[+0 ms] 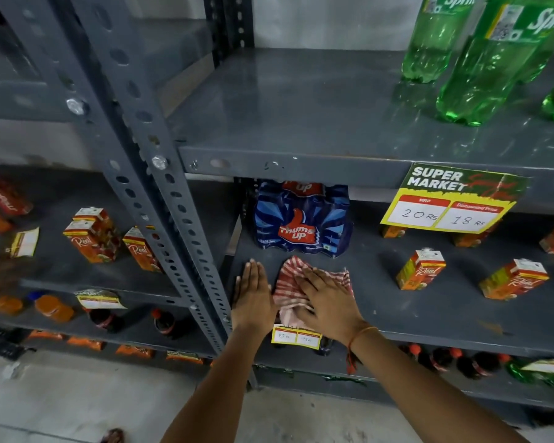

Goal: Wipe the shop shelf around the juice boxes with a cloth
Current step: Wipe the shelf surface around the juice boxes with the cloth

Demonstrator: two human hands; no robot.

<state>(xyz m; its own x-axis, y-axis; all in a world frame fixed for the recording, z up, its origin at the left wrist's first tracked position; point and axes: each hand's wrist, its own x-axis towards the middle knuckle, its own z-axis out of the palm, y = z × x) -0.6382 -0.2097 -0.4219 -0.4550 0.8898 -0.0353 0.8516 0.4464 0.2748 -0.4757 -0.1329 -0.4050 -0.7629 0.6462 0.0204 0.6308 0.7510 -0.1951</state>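
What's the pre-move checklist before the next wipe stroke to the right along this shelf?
1. Cloth under right hand, flat on the shelf: ok.
2. Left hand resting flat on the shelf beside the cloth, not on it: ok.
3. Path rightward: two juice boxes stand ahead, bare shelf before them: ok for a short stroke.
4. Thums Up pack just behind the cloth, apart from it: ok, keep clear.
5. Cloth overhangs the front edge over the price tag: not ok, may snag.
6. Dirt left on the shelf: cannot tell.
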